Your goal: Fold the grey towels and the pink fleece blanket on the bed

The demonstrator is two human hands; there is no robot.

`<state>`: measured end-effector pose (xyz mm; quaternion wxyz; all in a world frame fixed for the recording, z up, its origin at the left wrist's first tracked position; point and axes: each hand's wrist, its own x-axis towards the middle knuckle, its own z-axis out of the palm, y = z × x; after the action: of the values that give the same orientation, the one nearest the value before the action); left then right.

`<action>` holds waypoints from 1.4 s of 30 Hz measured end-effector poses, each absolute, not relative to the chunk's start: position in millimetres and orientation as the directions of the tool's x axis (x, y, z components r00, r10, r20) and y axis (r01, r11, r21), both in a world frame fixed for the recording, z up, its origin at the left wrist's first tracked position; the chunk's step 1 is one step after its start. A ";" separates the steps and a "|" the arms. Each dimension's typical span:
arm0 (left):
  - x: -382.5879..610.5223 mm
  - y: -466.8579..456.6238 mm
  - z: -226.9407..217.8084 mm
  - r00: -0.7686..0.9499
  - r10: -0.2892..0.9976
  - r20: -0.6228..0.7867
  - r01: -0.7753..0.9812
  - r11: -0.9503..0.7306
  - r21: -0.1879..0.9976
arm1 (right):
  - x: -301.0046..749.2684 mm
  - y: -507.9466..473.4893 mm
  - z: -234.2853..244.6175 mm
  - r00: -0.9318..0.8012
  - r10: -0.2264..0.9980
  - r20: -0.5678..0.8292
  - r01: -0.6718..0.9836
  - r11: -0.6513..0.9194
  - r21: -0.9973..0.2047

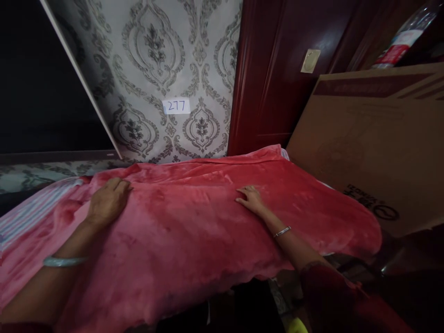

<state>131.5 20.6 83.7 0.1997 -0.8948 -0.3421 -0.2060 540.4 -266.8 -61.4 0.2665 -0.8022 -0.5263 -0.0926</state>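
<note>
Atop a striped sheet [31, 217], a red fleece blanket [180, 231] lies spread, with the left hand [108, 201] and right hand [250, 199] open and flat on it, pinching nothing. Its right side sits just beside a cardboard box [367, 138], so a hard push could bunch the fleece there or drag its drooping near edge down.

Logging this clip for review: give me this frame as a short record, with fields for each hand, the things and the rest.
Left hand: open, resting on the red plush blanket
Right hand: open, fingertips on the same blanket
Things: striped sheet beside the blanket, left
Rest: damask wallpaper with paper label reading 277; dark red wooden door; cardboard box
</note>
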 end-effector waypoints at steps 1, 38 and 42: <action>132.2 19.0 84.9 0.683 0.533 0.500 0.696 -0.683 -0.222 | 537.0 -265.3 -61.5 0.432 0.792 0.431 0.892 -0.306 -0.332; 71.8 56.2 15.0 0.750 0.594 0.292 0.606 -0.793 0.056 | 532.8 -325.5 -13.8 0.279 0.831 0.481 0.960 -0.253 -0.119; 66.4 49.8 33.3 0.646 0.653 0.395 0.657 -0.739 0.147 | 540.8 -327.0 -17.9 0.267 0.879 0.395 0.964 -0.249 -0.099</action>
<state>66.4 49.8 33.3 0.0046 -0.9072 -0.3611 -0.2159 540.8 -327.0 -17.9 0.1624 -0.7793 -0.5910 -0.1305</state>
